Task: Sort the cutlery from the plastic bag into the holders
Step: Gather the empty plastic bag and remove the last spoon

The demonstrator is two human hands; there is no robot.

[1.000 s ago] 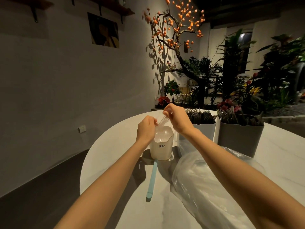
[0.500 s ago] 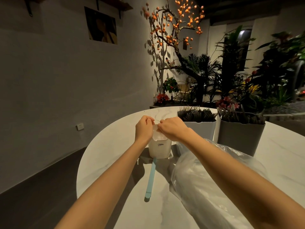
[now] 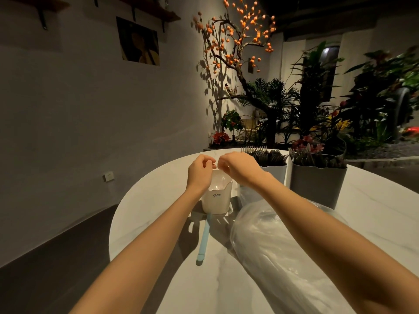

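Cutlery, clear plastic, fills the small white holder (image 3: 216,198) at table (image 3: 158,196) centre; both hands hover over its rim at 12 o'clock, fingertips curled together, left hand (image 3: 200,169) and right hand (image 3: 235,167) almost touching; whether they pinch anything cannot be told; plastic bag (image 3: 272,241) lies at 4 o'clock; white holder (image 3: 272,171) and grey holder (image 3: 317,184), packed with dark cutlery, stand at 2 o'clock; a blue stick (image 3: 204,239) lies at 6 o'clock.

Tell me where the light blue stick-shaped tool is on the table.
In the head view the light blue tool lies flat on the white table, just in front of the small white holder, left of the clear plastic bag.
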